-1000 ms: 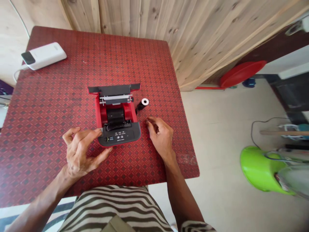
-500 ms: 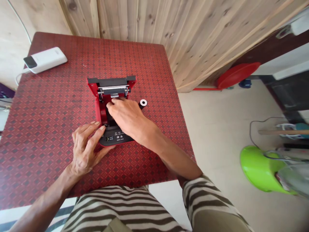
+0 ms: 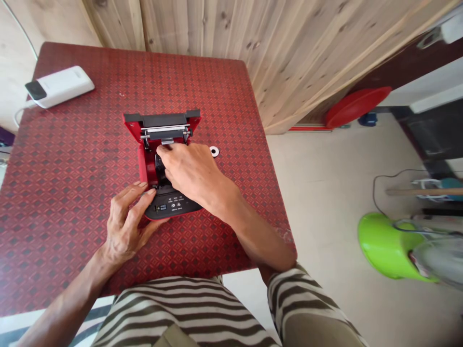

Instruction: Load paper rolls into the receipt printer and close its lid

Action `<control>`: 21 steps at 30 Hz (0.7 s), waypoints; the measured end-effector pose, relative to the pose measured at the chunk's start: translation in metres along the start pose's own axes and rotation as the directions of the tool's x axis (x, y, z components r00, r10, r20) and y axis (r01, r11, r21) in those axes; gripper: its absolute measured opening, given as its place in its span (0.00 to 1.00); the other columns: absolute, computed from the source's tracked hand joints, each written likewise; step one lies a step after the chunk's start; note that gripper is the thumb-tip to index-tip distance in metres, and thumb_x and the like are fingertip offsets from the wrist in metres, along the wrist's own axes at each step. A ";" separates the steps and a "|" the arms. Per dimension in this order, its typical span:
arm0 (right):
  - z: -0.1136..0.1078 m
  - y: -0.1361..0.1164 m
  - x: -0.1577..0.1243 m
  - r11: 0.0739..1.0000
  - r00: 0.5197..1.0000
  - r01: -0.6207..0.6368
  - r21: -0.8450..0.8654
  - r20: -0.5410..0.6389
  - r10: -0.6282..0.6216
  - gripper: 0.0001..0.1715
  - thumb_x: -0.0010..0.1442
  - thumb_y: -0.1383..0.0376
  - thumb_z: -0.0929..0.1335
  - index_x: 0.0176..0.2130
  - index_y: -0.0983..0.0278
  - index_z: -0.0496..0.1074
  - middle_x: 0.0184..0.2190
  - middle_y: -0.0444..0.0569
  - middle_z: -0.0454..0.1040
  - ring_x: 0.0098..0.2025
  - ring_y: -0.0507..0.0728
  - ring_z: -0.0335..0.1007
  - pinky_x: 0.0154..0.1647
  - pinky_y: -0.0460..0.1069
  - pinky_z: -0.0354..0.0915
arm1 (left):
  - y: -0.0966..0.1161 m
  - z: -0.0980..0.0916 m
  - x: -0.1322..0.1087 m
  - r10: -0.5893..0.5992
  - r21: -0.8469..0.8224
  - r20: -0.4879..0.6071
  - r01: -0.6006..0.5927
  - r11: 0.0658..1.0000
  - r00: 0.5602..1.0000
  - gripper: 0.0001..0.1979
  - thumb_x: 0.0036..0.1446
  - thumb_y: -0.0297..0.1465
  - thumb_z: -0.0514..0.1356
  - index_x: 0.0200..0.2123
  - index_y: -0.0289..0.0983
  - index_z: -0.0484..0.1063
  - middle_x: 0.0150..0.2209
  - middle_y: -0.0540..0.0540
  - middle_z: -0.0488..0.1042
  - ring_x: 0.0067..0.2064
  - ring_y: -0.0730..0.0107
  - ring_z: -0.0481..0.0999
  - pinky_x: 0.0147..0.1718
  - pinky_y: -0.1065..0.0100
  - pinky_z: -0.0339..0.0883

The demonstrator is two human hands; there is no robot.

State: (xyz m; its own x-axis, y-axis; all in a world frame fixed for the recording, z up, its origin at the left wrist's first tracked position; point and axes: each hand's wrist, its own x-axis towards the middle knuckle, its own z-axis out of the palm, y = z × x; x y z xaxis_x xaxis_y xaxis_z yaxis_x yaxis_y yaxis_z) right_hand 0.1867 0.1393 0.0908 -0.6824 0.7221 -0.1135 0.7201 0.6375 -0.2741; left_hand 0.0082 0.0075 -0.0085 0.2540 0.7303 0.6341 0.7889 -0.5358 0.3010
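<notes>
A small red and black label printer [image 3: 173, 205] stands on the table with its lid [image 3: 162, 120] raised; a roller and a metal bar show inside the lid. My left hand [image 3: 125, 221] grips the printer's front left corner, fingers on top and thumb along the front edge. Over the inner bay lies my right hand [image 3: 191, 173], its fingers curled down inside. A black part [image 3: 158, 162] shows by its fingertips; whether they hold it is hidden. Just beyond that hand, a small roll [image 3: 214, 151] shows a white end with a dark centre.
A white power bank [image 3: 65, 86] with a cable lies at the table's far left. The red patterned table [image 3: 217, 96] meets a wooden wall [image 3: 202, 29] at the back. On the floor to the right stand a green stool-like object [image 3: 383, 246] and a red basin [image 3: 358, 107].
The view has shifted slightly. My right hand has moved a little within the bay, and a black part now shows by its fingertips. My left hand keeps its grip on the printer.
</notes>
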 end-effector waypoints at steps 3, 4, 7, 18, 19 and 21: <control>-0.008 -0.001 -0.017 0.998 0.997 -0.027 -0.056 -0.067 0.023 0.21 0.75 0.73 0.61 0.60 0.65 0.75 0.50 0.57 0.83 0.43 0.62 0.82 0.40 0.55 0.73 | 0.001 0.000 0.000 -0.006 -0.002 0.002 0.006 1.000 1.000 0.48 0.57 0.33 0.76 0.75 0.38 0.59 0.63 0.33 0.73 0.66 0.49 0.76 0.65 0.50 0.75; -0.010 0.002 -0.025 1.000 0.992 -0.014 -0.013 -0.123 0.012 0.20 0.74 0.72 0.62 0.59 0.65 0.75 0.51 0.56 0.83 0.43 0.61 0.82 0.41 0.54 0.73 | 0.001 0.000 0.000 -0.011 -0.003 0.005 0.011 1.000 1.000 0.48 0.57 0.33 0.76 0.75 0.39 0.59 0.64 0.33 0.73 0.66 0.49 0.76 0.65 0.50 0.75; -0.011 0.017 -0.057 0.953 0.938 0.114 0.281 -0.345 -0.010 0.13 0.72 0.68 0.69 0.55 0.63 0.77 0.51 0.51 0.82 0.42 0.55 0.79 0.41 0.51 0.73 | 0.001 -0.001 -0.002 -0.029 -0.010 0.009 0.029 1.000 1.000 0.48 0.57 0.34 0.76 0.75 0.41 0.58 0.64 0.34 0.73 0.66 0.49 0.76 0.65 0.49 0.76; 0.093 0.056 -0.134 0.527 0.820 -0.058 0.848 -0.261 0.509 0.14 0.61 0.64 0.76 0.47 0.59 0.77 0.38 0.43 0.79 0.35 0.53 0.73 0.37 0.50 0.71 | 0.001 -0.003 0.003 -0.058 0.022 0.035 0.057 0.998 0.998 0.46 0.60 0.34 0.74 0.76 0.48 0.57 0.67 0.41 0.72 0.66 0.50 0.76 0.64 0.49 0.79; 0.102 0.054 -0.132 0.531 0.829 -0.073 0.844 -0.246 0.503 0.14 0.61 0.64 0.76 0.47 0.59 0.77 0.38 0.44 0.79 0.35 0.53 0.74 0.38 0.50 0.72 | 0.001 -0.003 0.003 -0.056 0.024 0.040 0.055 0.998 0.998 0.46 0.60 0.33 0.74 0.76 0.48 0.57 0.68 0.41 0.71 0.66 0.51 0.76 0.65 0.50 0.78; 0.112 0.052 -0.129 0.570 0.848 -0.090 0.817 -0.238 0.474 0.13 0.62 0.65 0.75 0.48 0.61 0.77 0.39 0.45 0.80 0.35 0.53 0.74 0.38 0.50 0.73 | 0.000 -0.002 0.004 -0.040 0.020 0.034 0.039 0.999 0.999 0.48 0.59 0.33 0.75 0.76 0.46 0.57 0.67 0.40 0.72 0.66 0.51 0.75 0.65 0.50 0.78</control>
State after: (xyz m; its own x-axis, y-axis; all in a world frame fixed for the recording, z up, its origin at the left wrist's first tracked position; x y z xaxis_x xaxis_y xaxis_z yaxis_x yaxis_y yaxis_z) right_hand 0.2982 0.0488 -0.0151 -0.2070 0.9783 0.0010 0.3695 0.0791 -0.9259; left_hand 0.0077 0.0093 -0.0044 0.2413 0.7652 0.5968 0.8092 -0.4981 0.3115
